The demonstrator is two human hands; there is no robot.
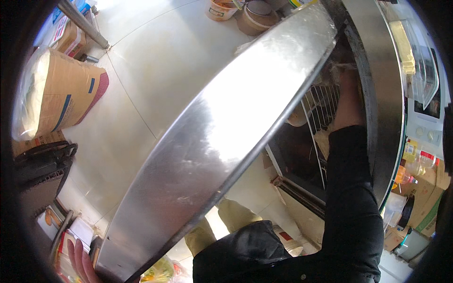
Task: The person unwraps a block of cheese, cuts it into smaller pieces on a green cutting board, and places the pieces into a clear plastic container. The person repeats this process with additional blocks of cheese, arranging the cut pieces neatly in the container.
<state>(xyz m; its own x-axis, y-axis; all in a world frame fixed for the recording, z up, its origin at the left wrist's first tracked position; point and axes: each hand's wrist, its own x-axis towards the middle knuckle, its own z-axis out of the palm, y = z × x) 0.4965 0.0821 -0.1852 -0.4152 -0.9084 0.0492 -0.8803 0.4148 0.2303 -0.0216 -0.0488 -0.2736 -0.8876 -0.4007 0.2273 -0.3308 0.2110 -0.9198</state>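
A stainless-steel door [226,134], seen along its top edge, stands open across the middle of the view. Against its outer end at the lower left lie the fingers of my left hand [80,261]. My right arm, in a black sleeve, reaches into the open cabinet, which looks like an undercounter refrigerator. My right hand [345,58] is deep inside, in shadow; its fingers and whatever they touch cannot be made out. Below the forearm a white wire shelf [320,102] shows, with a pale round container [297,116] beside it.
Tubs [221,10] stand on the tiled floor beyond the door. A large paper sack [67,92] in clear plastic stands at the left. The steel counter edge [384,88] runs down the right, with bottles [405,176] and cardboard boxes beyond it.
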